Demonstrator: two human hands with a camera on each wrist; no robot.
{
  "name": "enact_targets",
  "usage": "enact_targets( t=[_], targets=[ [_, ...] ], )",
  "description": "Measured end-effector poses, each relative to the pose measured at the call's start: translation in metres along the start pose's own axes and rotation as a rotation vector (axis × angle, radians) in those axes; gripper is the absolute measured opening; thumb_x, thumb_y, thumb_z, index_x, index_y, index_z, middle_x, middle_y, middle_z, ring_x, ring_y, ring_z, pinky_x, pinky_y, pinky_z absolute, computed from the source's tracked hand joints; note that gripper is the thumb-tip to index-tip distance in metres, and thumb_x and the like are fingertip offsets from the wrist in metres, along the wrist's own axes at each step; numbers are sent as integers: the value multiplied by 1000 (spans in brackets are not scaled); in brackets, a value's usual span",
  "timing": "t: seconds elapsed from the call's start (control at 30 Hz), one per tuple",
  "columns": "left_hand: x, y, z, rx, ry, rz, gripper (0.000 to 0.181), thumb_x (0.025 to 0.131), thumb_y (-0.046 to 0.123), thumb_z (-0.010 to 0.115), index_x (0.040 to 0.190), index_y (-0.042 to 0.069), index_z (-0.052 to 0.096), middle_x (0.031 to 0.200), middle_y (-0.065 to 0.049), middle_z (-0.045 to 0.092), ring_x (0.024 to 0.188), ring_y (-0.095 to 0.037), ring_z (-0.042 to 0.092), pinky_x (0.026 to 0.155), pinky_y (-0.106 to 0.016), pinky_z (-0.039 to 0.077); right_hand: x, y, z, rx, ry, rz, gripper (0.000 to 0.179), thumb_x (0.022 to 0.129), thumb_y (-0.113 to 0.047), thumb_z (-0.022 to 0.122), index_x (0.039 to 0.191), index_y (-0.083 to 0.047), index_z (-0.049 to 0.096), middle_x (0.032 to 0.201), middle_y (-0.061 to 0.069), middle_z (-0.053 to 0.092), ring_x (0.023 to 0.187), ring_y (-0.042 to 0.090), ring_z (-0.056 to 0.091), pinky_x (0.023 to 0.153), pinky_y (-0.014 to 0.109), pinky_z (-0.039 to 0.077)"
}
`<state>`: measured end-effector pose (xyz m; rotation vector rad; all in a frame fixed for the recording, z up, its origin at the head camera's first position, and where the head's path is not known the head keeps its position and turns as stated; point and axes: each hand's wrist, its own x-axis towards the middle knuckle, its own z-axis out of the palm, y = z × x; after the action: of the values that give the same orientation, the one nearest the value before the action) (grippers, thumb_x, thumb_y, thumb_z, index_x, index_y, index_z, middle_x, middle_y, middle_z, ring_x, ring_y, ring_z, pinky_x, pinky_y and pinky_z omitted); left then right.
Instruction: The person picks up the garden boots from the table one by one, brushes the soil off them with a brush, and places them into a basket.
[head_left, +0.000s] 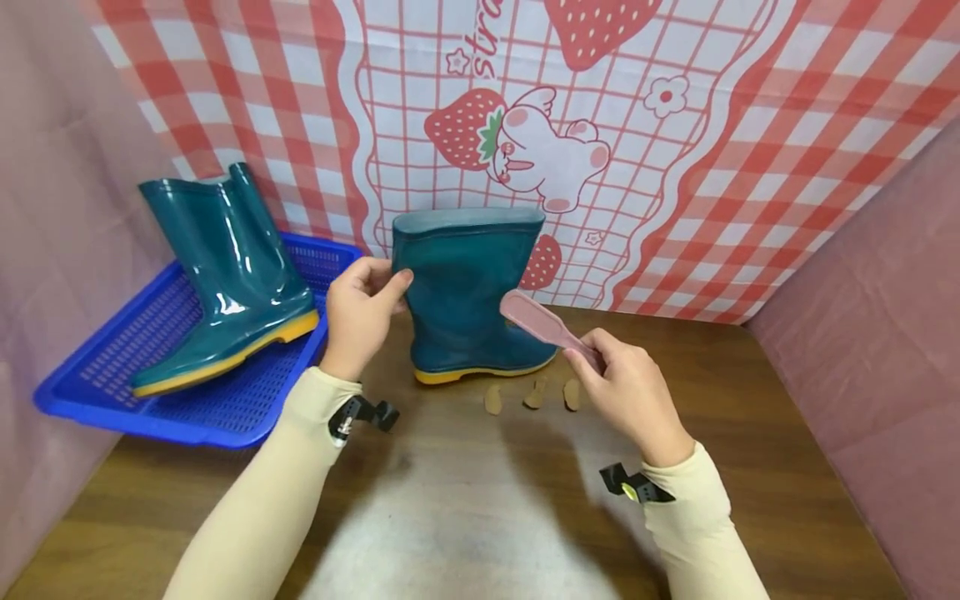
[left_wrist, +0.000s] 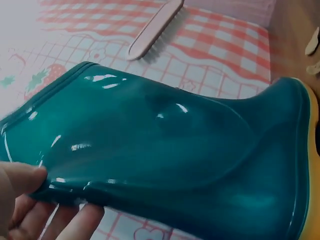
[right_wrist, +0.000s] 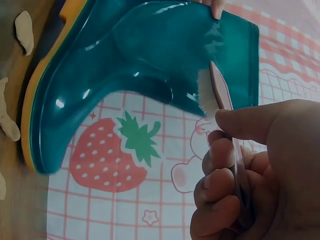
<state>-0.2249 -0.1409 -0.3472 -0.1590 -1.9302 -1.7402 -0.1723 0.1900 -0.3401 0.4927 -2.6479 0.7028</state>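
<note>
A dark green rubber boot with a yellow sole stands upright on the wooden table, toe to the right. My left hand pinches the back of its shaft near the top, thumb on the near side, as the left wrist view shows on the glossy boot. My right hand grips the handle of a pink brush in front of the boot. White bristles point toward the shaft in the right wrist view. From the left wrist, the brush appears apart from the boot.
At the left, a second green boot leans in a blue plastic basket. Three small flat brown pieces, one a rounded piece, lie before the standing boot. A strawberry-print cloth hangs behind; pink cloth borders the right.
</note>
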Motion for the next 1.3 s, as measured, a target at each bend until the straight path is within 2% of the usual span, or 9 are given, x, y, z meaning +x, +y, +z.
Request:
enact_targets(
  t=[0.13, 0.27, 0.4, 0.5, 0.57, 0.67, 0.9, 1.13, 1.3],
  targets=[
    [1, -2, -12, 2, 105, -41, 28, 94, 18, 78, 101, -7, 68, 85, -8, 68, 67, -20, 68, 63, -27, 61, 1, -1, 2, -2, -36, -12, 14, 98, -24, 74, 94, -12, 67, 64, -3, 50, 55, 13, 44, 50, 30, 34],
    [-1, 3, -26, 62, 164, -12, 28, 95, 19, 77, 100, -7, 67, 88, -7, 67, 72, -12, 66, 63, -22, 59, 3, -2, 3, -5, -56, -21, 15, 98, -25, 73, 95, -12, 67, 64, -4, 50, 55, 13, 45, 51, 30, 35],
    [-9, 13, -35, 176, 172, 37, 25, 97, 18, 75, 101, -5, 67, 96, -10, 69, 80, -11, 65, 64, -16, 57, 5, -3, 2, -11, -52, -26, 14, 98, -23, 73, 95, -11, 67, 64, -4, 51, 55, 13, 45, 50, 31, 35],
    [-19, 20, -35, 233, 129, 77, 21, 96, 16, 75, 97, -4, 66, 95, -13, 69, 84, -14, 64, 67, -15, 54, 5, -3, 2, -18, -53, -26, 12, 97, -21, 74, 95, -11, 68, 64, -4, 51, 55, 13, 45, 51, 31, 36],
    [-27, 24, -31, 254, 85, 99, 20, 95, 14, 76, 95, -3, 66, 93, -14, 68, 84, -20, 63, 70, -19, 51, 4, -2, 2, -21, -60, -25, 12, 97, -20, 74, 94, -11, 67, 64, -4, 51, 56, 13, 45, 51, 31, 36],
    [-40, 31, -21, 255, 13, 112, 19, 93, 14, 79, 95, -1, 66, 92, -13, 67, 85, -26, 61, 73, -30, 47, 3, -1, 4, -24, -68, -22, 13, 97, -20, 74, 93, -11, 67, 63, -4, 51, 56, 13, 46, 51, 31, 36],
    [-65, 43, 7, 256, -135, 89, 22, 91, 16, 82, 97, 4, 65, 99, -9, 67, 95, -22, 62, 82, -44, 53, 2, -1, 7, -26, -64, -23, 13, 96, -21, 75, 93, -10, 68, 63, -4, 53, 56, 15, 47, 52, 32, 37],
    [-82, 51, 40, 254, -208, 96, 17, 93, 13, 79, 99, 6, 64, 100, -5, 64, 94, -20, 68, 75, -30, 61, 2, 0, 7, -22, -62, -20, 15, 97, -22, 75, 94, -9, 68, 63, -3, 53, 55, 14, 46, 50, 32, 36],
    [-88, 53, 62, 274, -179, 130, 18, 93, 17, 79, 101, 8, 65, 100, -3, 65, 92, -15, 67, 77, -29, 61, 2, 1, 8, -22, -52, -23, 15, 96, -21, 76, 95, -9, 69, 63, -3, 52, 55, 14, 47, 51, 32, 37]
  ],
)
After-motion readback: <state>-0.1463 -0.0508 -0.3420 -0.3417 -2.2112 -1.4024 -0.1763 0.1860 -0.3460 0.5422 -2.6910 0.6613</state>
